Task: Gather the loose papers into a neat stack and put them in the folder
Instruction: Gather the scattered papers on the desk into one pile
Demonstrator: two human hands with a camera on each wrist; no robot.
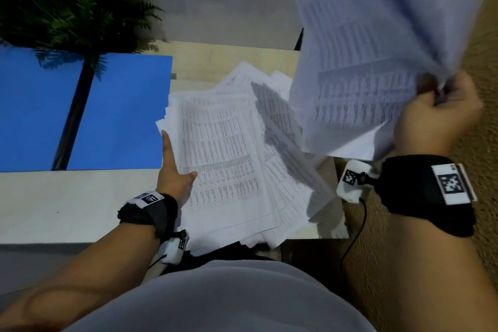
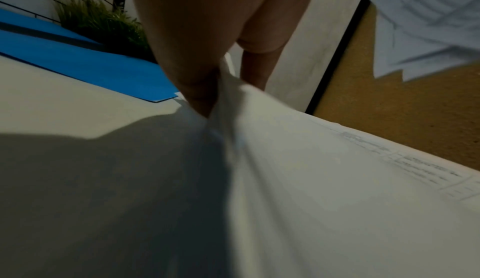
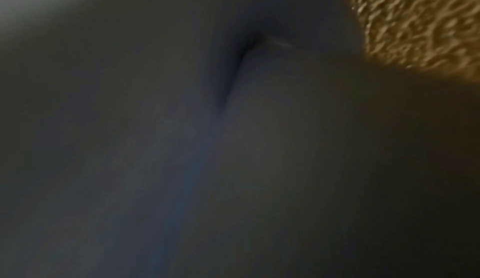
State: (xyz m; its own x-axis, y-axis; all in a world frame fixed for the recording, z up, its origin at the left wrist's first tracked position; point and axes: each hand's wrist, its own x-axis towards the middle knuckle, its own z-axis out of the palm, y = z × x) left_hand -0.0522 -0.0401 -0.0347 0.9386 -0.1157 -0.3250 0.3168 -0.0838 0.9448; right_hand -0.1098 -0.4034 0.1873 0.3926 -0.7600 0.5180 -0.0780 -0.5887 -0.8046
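A loose pile of printed papers (image 1: pixel 229 159) lies fanned out on the pale table (image 1: pixel 67 202), partly over its near edge. My left hand (image 1: pixel 175 172) holds the pile's left edge, index finger straight along it and thumb on top; the other fingers are hidden. The left wrist view shows the sheets (image 2: pixel 337 179) bunched between my fingers (image 2: pixel 192 46). My right hand (image 1: pixel 436 105) grips a bundle of papers (image 1: pixel 377 48) by its lower corner, lifted above the table's right end and blurred. The blue folder (image 1: pixel 121 116) lies open flat to the left of the pile.
A green fern-like plant (image 1: pixel 75 8) stands behind the folder by the wall. Brown carpet (image 1: pixel 479 89) lies beyond the table's right edge. The right wrist view is dark and blurred, with only carpet (image 3: pixel 420 21) showing at its upper right.
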